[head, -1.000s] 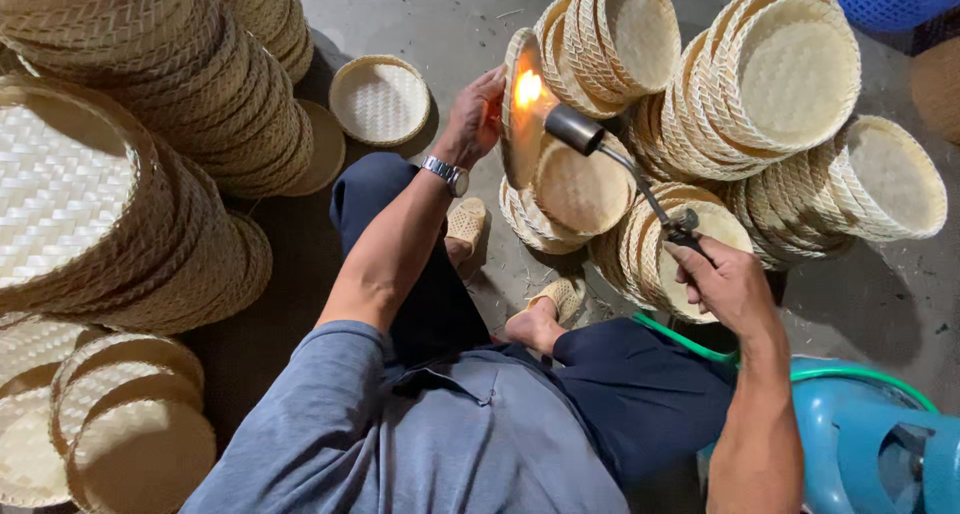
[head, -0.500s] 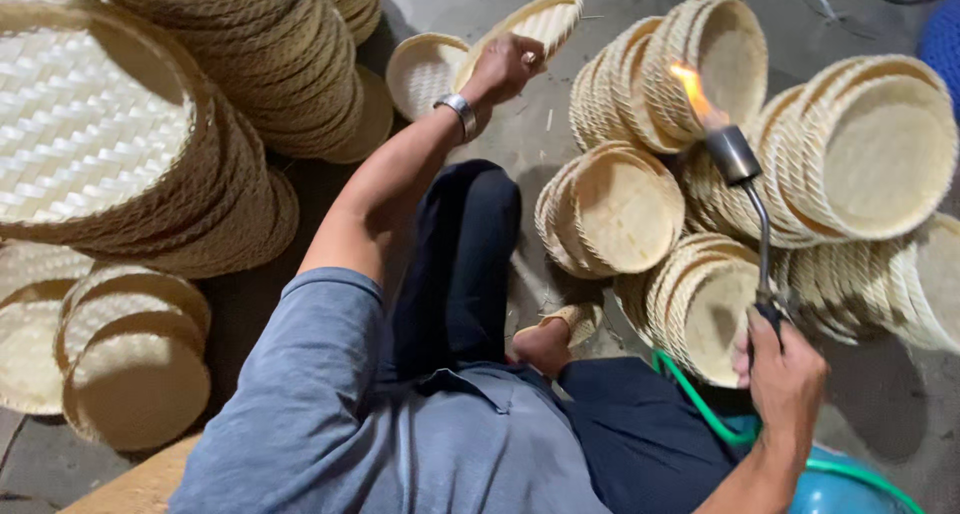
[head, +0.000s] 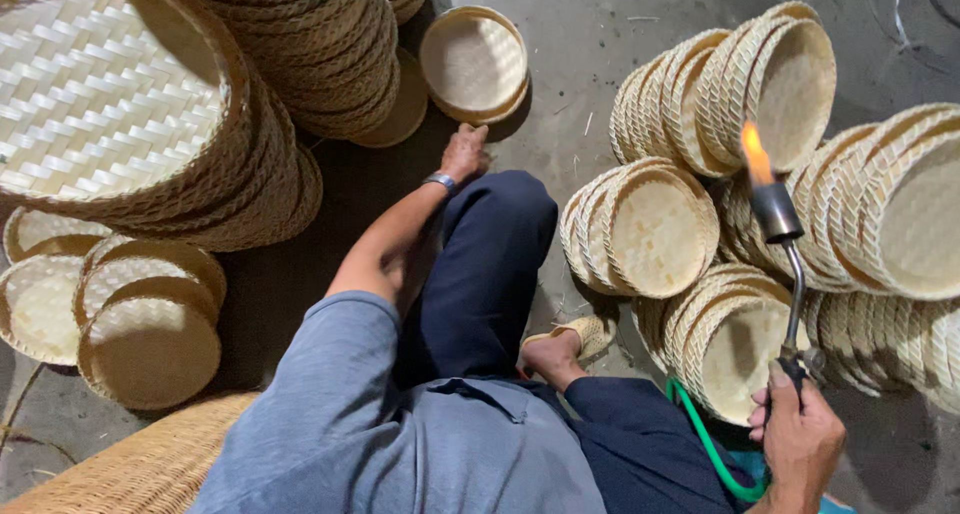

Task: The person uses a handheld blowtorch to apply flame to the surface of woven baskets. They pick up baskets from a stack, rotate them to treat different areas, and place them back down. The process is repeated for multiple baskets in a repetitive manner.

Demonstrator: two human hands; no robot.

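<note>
The left arm is stretched forward and far from the body, bare from the grey sleeve down, with a watch worn at the wrist, and the left hand is laid palm down with its fingers loosely curled and nothing held in it. The right arm is kept bent at the near right of the scene, and the right hand is seen from the back, its grip closed firmly with the thumb raised along the top. One bare foot is tucked in beneath the bent legs.
</note>
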